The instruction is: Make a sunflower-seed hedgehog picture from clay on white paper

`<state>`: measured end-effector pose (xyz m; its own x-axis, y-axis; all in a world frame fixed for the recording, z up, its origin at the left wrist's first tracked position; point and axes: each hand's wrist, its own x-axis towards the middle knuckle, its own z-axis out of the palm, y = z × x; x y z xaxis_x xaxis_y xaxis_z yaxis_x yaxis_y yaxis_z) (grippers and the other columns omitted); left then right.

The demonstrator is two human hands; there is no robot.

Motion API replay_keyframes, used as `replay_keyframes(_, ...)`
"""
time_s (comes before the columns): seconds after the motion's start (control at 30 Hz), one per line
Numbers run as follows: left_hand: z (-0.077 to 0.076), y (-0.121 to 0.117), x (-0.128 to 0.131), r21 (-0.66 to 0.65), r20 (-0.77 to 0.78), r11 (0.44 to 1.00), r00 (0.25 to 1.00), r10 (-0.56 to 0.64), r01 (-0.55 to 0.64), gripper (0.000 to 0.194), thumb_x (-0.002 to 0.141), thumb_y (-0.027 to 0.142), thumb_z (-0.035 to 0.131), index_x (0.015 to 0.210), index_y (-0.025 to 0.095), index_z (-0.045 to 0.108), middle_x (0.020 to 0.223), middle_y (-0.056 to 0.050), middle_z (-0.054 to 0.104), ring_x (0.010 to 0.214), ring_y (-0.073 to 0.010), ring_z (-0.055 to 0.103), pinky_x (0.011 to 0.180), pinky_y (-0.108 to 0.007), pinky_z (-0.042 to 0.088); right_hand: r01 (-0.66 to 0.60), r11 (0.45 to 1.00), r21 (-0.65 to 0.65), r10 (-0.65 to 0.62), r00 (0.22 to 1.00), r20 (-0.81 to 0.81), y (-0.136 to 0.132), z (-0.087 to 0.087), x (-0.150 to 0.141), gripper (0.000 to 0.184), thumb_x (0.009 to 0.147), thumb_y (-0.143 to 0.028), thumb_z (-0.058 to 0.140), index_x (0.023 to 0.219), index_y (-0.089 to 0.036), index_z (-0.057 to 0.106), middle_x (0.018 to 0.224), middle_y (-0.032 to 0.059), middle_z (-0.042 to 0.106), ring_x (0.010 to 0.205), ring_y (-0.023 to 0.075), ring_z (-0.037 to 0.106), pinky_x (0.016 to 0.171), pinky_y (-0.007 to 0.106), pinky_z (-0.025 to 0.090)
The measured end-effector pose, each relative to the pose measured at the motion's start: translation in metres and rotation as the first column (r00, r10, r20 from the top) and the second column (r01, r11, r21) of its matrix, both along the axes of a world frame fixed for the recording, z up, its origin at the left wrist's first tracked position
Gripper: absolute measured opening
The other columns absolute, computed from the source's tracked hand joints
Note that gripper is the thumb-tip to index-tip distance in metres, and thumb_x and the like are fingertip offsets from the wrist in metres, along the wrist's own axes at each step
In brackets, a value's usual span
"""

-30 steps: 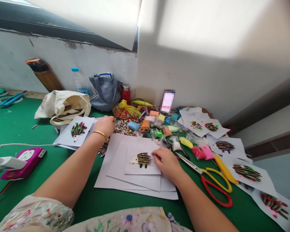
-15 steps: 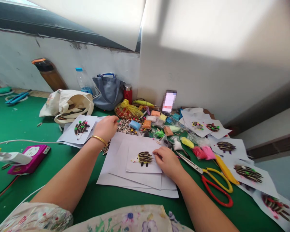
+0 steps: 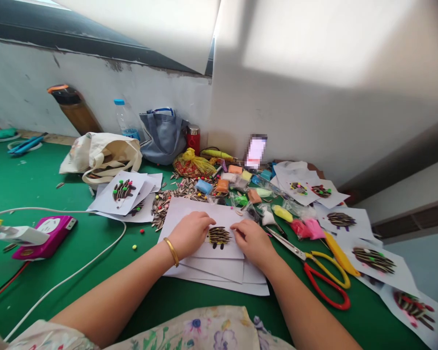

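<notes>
head: hedgehog [image 3: 219, 235] between left, right fingers [image 3: 238, 228]

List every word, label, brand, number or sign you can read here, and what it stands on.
None can be read for certain.
White oval label on the magenta plastic box: too blurred.
Blue label on the clear plastic bottle with a blue cap: too small.
Lit screen of the upright dark-edged phone: pixelated.
Print on the cream cloth bag: too faint to tell whether it is lettering.
</notes>
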<state>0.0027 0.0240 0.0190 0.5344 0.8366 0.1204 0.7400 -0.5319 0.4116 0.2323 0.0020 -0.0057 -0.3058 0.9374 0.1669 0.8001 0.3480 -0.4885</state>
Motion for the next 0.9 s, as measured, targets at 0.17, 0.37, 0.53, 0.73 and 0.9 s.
replay_keyframes(0.17, -0.008, -0.004, 0.010, 0.011, 0.050, 0.999, 0.998, -0.034, 0.033, 0.038, 0.089, 0.009, 0.041, 0.117, 0.018, 0.066, 0.109, -0.009, 0.069, 0.103, -0.0227, 0.060, 0.094, -0.037, 0.046, -0.043, 0.998, 0.046, 0.045, 0.998, -0.051, -0.001, 0.000, -0.003, 0.033, 0.086, -0.010, 0.050, 0.110, -0.023, 0.070, 0.094, 0.0054, 0.066, 0.093, 0.0198, 0.059, 0.087, 0.032, 0.046)
replay_keyframes(0.37, -0.010, -0.005, 0.016, 0.022, 0.103, 0.998, 0.992, -0.069, 0.067, 0.040, 0.090, 0.010, 0.039, 0.124, 0.017, 0.061, 0.115, -0.007, 0.069, 0.106, -0.0219, 0.060, 0.096, -0.038, 0.046, -0.065, 0.997, 0.043, 0.067, 0.996, -0.052, -0.001, 0.001, -0.004, 0.040, 0.084, -0.007, 0.049, 0.114, -0.024, 0.069, 0.092, 0.0055, 0.064, 0.091, 0.0196, 0.057, 0.085, 0.032, 0.046)
replay_keyframes(0.53, -0.011, -0.005, 0.016, 0.004, 0.134, 0.998, 0.989, -0.059, 0.059, 0.040, 0.089, 0.012, 0.041, 0.123, 0.019, 0.061, 0.116, -0.007, 0.069, 0.106, -0.0210, 0.061, 0.096, -0.037, 0.046, -0.083, 0.996, 0.036, 0.084, 0.996, -0.042, -0.001, -0.001, -0.005, 0.042, 0.083, -0.005, 0.049, 0.114, -0.024, 0.069, 0.091, 0.0050, 0.063, 0.090, 0.0194, 0.056, 0.083, 0.033, 0.046)
replay_keyframes(0.73, -0.014, -0.002, 0.016, -0.038, 0.148, 0.997, 0.987, -0.058, 0.064, 0.041, 0.089, 0.014, 0.040, 0.123, 0.020, 0.062, 0.115, -0.007, 0.069, 0.106, -0.0216, 0.061, 0.095, -0.038, 0.046, -0.083, 0.996, 0.038, 0.085, 0.996, -0.041, 0.000, -0.003, -0.005, 0.043, 0.083, -0.006, 0.050, 0.115, -0.025, 0.069, 0.091, 0.0050, 0.063, 0.090, 0.0196, 0.055, 0.083, 0.033, 0.046)
replay_keyframes(0.9, -0.014, -0.003, 0.016, -0.046, 0.141, 0.997, 0.988, -0.063, 0.070, 0.040, 0.090, 0.014, 0.040, 0.123, 0.019, 0.062, 0.115, -0.007, 0.069, 0.106, -0.0217, 0.060, 0.096, -0.037, 0.046, -0.084, 0.996, 0.032, 0.086, 0.996, -0.035, 0.000, -0.004, -0.005, 0.043, 0.084, -0.006, 0.050, 0.117, -0.026, 0.069, 0.090, 0.0050, 0.062, 0.088, 0.0198, 0.055, 0.082, 0.032, 0.045)
